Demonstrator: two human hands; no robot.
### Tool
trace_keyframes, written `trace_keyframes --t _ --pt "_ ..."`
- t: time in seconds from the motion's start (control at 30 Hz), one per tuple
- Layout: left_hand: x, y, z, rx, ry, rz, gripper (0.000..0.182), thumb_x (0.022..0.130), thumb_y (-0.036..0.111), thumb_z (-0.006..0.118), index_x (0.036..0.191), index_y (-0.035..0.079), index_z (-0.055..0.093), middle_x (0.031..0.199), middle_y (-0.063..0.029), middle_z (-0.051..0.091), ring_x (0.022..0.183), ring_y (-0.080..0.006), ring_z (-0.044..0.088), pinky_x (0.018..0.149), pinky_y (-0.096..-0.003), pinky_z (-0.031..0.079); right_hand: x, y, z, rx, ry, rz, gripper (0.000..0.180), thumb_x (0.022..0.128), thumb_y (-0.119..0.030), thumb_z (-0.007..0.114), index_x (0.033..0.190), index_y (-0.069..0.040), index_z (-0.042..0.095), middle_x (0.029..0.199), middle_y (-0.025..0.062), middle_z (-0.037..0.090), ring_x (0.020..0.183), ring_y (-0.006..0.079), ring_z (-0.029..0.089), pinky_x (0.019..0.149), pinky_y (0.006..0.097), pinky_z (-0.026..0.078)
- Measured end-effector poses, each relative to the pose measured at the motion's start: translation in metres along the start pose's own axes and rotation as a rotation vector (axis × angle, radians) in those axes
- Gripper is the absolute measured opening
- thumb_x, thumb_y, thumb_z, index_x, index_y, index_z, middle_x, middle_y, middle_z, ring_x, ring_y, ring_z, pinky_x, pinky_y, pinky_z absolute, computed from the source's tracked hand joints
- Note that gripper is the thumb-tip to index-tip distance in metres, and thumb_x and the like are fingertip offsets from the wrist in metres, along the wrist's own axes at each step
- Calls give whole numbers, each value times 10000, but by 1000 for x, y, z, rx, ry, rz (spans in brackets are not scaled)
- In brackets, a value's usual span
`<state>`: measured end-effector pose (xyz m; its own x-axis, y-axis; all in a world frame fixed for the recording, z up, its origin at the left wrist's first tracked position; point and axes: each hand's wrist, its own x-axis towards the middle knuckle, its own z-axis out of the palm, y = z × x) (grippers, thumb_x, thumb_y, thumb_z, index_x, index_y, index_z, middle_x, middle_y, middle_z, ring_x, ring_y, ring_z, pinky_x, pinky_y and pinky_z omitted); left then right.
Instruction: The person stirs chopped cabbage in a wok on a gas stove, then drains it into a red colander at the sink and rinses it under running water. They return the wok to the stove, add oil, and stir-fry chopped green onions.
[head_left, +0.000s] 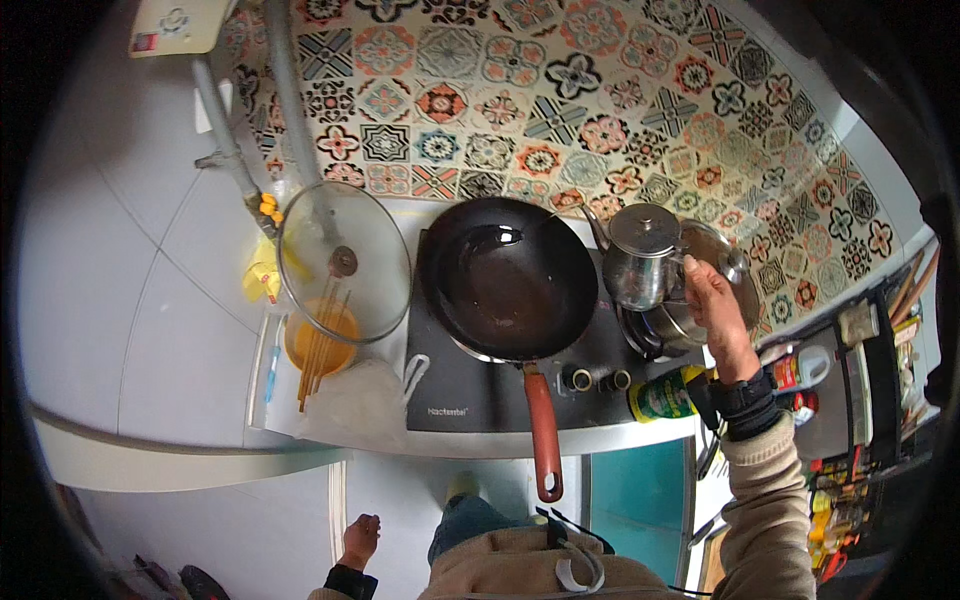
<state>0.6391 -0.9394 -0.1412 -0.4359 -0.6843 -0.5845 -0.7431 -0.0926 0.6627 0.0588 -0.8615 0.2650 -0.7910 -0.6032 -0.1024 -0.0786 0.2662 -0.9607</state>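
My right hand (712, 304) grips the handle of a lidded stainless steel pot with a long spout (639, 281). The pot is raised beside the right rim of a dark wok (499, 300), its spout towards the wok. A thin pale line shows between spout tip and wok; I cannot tell whether it is liquid. A small shiny patch shows inside the wok. The wok sits on a black cooktop (450, 386), its red-brown handle (543, 439) pointing towards me. My left hand (361, 538) hangs low by my side with curled fingers, and nothing shows in it.
A glass lid (375, 225) stands left of the wok, near an orange bowl (346, 322) with chopsticks (319, 356) across it. A plastic bag (356, 405) lies in front. Behind the raised pot is a glass-lidded pot (739, 300). A green-labelled container (664, 396) stands right, near shelves of bottles.
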Motion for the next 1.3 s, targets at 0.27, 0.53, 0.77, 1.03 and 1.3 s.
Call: trace_keyframes --t 0.27,0.53,0.77,1.03,1.3 --pt "21 -9 9 -4 -49 44 339 948 317 433 916 17 586 769 -89 647 652 -198 642 623 -315 520 -66 2 -33 -84 -1 163 341 929 -380 553 687 -171 435 581 -108 321 492 11 250 449 199 183" --pt "8 4 5 15 -112 6 325 957 306 438 920 16 580 835 -97 619 698 -190 636 604 -310 527 -89 39 6 355 -160 13 332 988 -302 443 709 -148 352 603 -59 263 500 45 205 447 211 184" --pt "28 -30 8 226 -65 386 193 923 170 460 924 32 595 830 -84 611 690 -196 633 619 -306 535 -112 55 6 571 60 -237 378 986 -389 412 715 -134 343 644 -41 268 548 72 212 478 220 200" --pt "78 -10 24 669 -398 793 151 733 159 668 844 95 588 781 -111 601 742 -284 619 588 -426 509 -229 90 -90 517 366 -168 316 977 -375 438 760 -149 400 637 -49 310 549 72 262 485 234 227" --pt "117 68 92 759 -692 449 104 751 156 644 806 78 603 770 -103 621 723 -253 631 594 -392 527 -378 162 -185 538 716 18 292 989 -321 432 780 -122 382 656 -56 299 555 56 249 489 216 223"
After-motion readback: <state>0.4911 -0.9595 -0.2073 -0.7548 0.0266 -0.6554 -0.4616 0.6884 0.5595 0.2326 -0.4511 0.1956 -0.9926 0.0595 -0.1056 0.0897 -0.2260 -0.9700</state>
